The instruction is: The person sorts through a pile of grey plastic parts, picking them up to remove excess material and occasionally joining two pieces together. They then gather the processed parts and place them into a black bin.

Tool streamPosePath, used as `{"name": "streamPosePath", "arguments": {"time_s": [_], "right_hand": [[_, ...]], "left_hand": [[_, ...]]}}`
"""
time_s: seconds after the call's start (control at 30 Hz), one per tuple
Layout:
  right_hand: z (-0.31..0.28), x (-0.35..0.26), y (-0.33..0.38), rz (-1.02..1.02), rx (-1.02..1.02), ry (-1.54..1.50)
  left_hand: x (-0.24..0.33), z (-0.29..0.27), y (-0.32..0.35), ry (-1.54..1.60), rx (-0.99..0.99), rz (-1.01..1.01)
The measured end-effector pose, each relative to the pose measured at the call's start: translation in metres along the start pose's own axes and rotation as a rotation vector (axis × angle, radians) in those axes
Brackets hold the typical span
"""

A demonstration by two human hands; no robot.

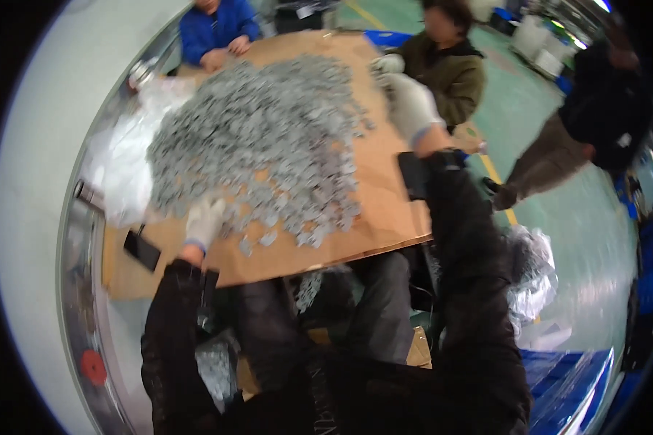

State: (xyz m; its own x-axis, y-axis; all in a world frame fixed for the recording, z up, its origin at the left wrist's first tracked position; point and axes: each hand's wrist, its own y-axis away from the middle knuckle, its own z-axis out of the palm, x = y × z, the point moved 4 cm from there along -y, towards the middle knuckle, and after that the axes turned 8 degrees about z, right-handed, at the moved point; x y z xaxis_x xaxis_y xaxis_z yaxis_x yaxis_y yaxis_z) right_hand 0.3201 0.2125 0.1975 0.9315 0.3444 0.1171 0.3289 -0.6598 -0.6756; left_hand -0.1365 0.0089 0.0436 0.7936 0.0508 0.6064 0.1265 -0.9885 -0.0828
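Observation:
A wide heap of small flat grey pieces (254, 116) lies on a table covered with brown cardboard (384, 210). My left hand (206, 220), in a white glove, is at the heap's near left edge, its fingers among or just over loose pieces. Blur hides whether it grips one. My right hand (413, 105), also gloved in white, is raised beyond the heap's right side, close to a co-worker's gloved hand (389, 64). Motion smears its fingers, so I cannot make out anything in them.
A crumpled clear plastic bag (127, 159) and a black phone-like object (142, 250) lie left of the heap. A person in blue (218, 32) sits across; one in a dark green jacket (450, 76) sits at right. Another person (559, 138) stands behind. Plastic bags (530, 272) rest at lower right.

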Motion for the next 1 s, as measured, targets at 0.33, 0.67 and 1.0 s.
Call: {"name": "streamPosePath", "arguments": {"time_s": [0.33, 0.67, 1.0], "right_hand": [[0.057, -0.068, 0.195, 1.312, -0.728, -1.403], [0.057, -0.077, 0.214, 1.362, -0.597, -1.469], [0.064, -0.080, 0.217, 1.201, -0.618, -1.472]], "left_hand": [[-0.056, -0.049, -0.026, -0.226, 0.055, -0.046], [0.006, -0.020, -0.049, -0.474, -0.135, -0.214], [-0.036, -0.001, -0.083, -0.529, -0.223, 0.147]]}}
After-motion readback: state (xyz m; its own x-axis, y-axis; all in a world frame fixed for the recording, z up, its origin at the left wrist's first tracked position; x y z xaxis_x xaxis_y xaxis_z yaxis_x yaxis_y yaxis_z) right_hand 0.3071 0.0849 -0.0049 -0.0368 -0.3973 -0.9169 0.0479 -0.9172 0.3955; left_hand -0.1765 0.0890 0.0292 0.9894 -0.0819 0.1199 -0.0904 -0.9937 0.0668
